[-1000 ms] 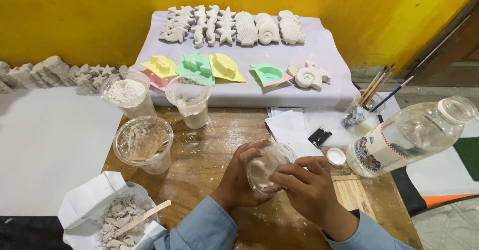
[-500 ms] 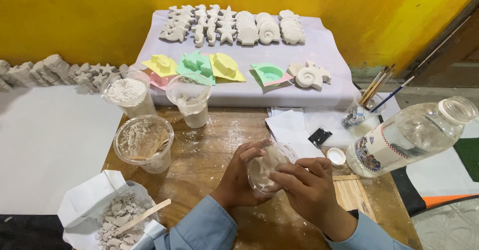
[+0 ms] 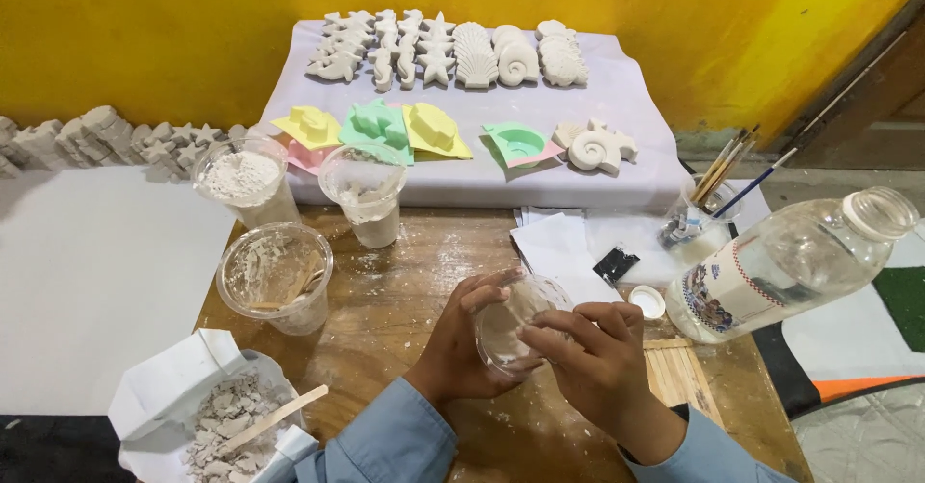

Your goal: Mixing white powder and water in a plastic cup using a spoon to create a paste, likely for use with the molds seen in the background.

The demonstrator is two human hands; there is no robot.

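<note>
My left hand (image 3: 461,346) and my right hand (image 3: 594,360) both grip a small clear plastic cup (image 3: 515,321) smeared with white plaster, held tilted over the wooden table (image 3: 405,290). My right fingers press on its rim and side. Beyond my hands stand three larger clear cups: one full of white powder (image 3: 243,182), one with plaster residue (image 3: 366,192), and one with wooden sticks in it (image 3: 277,273). A large clear bottle (image 3: 782,266) lies tilted at the right, its white cap (image 3: 647,301) off and lying on the table.
White plaster casts of shells and sea creatures (image 3: 448,52) lie on a pale cloth by the yellow wall, with coloured moulds (image 3: 381,129) in front. A jar of paintbrushes (image 3: 696,223) stands right. A bag of plaster chunks with a stick (image 3: 226,420) sits lower left.
My fingers have shifted slightly on the small cup, which has turned a little in my hands. Nothing else has moved.
</note>
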